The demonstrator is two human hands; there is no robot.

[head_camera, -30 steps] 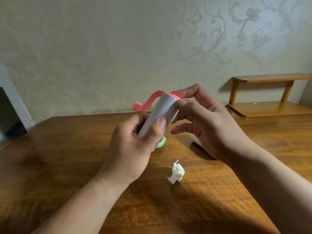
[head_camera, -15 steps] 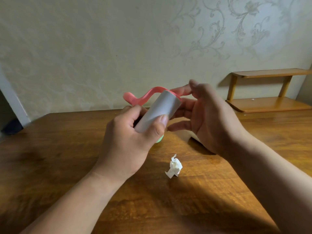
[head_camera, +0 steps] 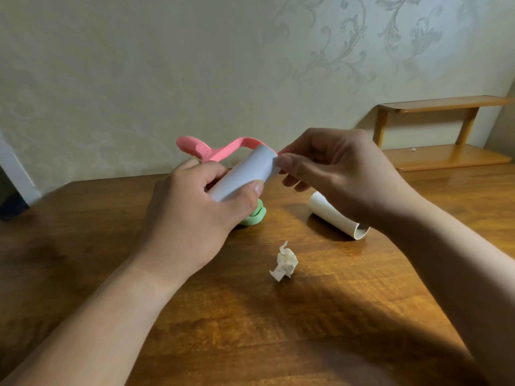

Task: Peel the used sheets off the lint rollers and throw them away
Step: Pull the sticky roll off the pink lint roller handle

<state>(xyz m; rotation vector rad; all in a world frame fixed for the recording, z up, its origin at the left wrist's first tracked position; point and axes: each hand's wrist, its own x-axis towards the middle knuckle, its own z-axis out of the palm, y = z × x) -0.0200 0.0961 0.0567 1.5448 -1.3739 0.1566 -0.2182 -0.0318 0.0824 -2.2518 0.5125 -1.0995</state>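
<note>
Left hand (head_camera: 195, 215): clenched round the lower half of the white roll of the pink lint roller (head_camera: 245, 174), thumb pressed across its near face, held above the table (head_camera: 83, 246) at the centre of the scene. Right hand (head_camera: 340, 176): thumb and forefinger pinch a small lifted corner of the outer sheet (head_camera: 274, 169) at the roll's upper right end, the other fingers loosely curled beneath. The lower end of the roll is hidden inside the left palm, and how far the sheet has come away cannot be made out past the pinched corner. The roll's long axis runs from lower left in the left hand up to the right; the pink handle (head_camera: 211, 151) loops off the upper end and points back to the far left, grip end showing ribbing. Behind and below the left hand a pale green piece (head_camera: 255, 217) rests on the table, mostly covered by the hand; it is possibly part of another roller, but the view does not settle that. To the right a bare white tube (head_camera: 334, 215) lies on the table, open end toward the near right, its middle crossed by the right wrist. A crumpled sheet (head_camera: 285, 261) lies on the table nearer the camera, between the forearms and apart from both. At the far right a two-tier wooden shelf (head_camera: 440, 154) stands against the patterned wall, cut off by the frame edge.
</note>
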